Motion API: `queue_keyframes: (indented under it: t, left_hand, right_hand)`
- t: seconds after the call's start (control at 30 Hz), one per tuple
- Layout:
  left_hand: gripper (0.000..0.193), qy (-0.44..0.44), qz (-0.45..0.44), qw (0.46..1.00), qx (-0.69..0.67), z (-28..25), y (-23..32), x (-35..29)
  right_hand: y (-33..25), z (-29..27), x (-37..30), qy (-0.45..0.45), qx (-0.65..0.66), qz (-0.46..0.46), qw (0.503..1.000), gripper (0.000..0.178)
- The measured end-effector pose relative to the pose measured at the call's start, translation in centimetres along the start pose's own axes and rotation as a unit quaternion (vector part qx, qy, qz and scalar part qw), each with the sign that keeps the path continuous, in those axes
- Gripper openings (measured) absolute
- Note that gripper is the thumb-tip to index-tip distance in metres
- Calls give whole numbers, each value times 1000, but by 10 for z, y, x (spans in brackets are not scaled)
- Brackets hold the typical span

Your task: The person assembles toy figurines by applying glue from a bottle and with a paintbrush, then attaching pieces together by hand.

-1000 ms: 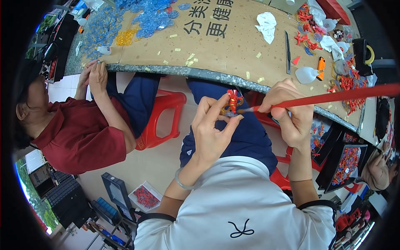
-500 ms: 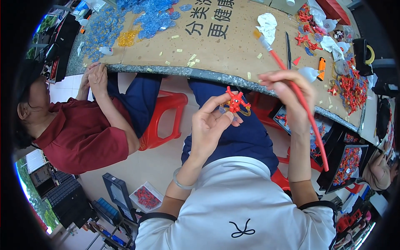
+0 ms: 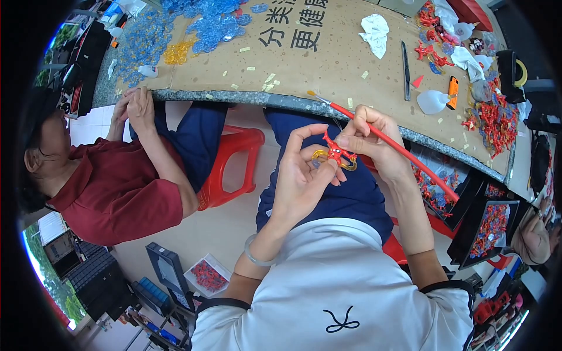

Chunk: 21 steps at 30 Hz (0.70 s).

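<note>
Left hand (image 3: 301,175) is pinching the small red figure (image 3: 338,154) up over the lap, steadying it, while the right hand (image 3: 374,140) is gripping a red paintbrush (image 3: 392,143), bristles angled toward the tabletop (image 3: 328,64).

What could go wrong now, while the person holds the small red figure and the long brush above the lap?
The small red figure is pinched only by fingertips of the left hand above the lap, so it might drop to the floor. The red brush in the right hand is long; its tip may smear paint elsewhere.

One head-worn fisheye looks steeply down, close over the lap, its rim probably distorted.
</note>
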<state>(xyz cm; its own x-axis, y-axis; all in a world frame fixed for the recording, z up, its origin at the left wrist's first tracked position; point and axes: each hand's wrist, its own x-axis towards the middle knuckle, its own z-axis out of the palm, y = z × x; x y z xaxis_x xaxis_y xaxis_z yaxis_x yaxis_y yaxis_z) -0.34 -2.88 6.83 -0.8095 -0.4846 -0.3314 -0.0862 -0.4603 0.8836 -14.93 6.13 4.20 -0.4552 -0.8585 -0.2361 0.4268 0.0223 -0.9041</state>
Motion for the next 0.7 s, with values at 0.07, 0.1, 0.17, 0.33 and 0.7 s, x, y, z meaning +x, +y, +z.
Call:
queue_keyframes:
  t: [0.07, 0.1, 0.17, 0.33, 0.7]
  left_hand:
    - [48, -11, 14, 1000, -6, 1, 0, -2]
    - [48, -10, 14, 1000, -5, 1, 0, -3]
    - [50, -10, 26, 1000, 5, 3, -1, -4]
    - [52, -16, 34, 999, 11, 5, -2, -5]
    - [52, -39, 22, 999, -16, 4, -1, -2]
  right_hand:
    - [4, -2, 2, -12, 52, 10, 999, 36]
    - [4, -3, 2, -12, 53, 10, 998, 36]
    - [5, -3, 3, -21, 67, 10, 997, 36]
    - [7, -6, 4, -33, 86, 8, 996, 37]
    - [3, -6, 3, -32, 103, 11, 994, 39]
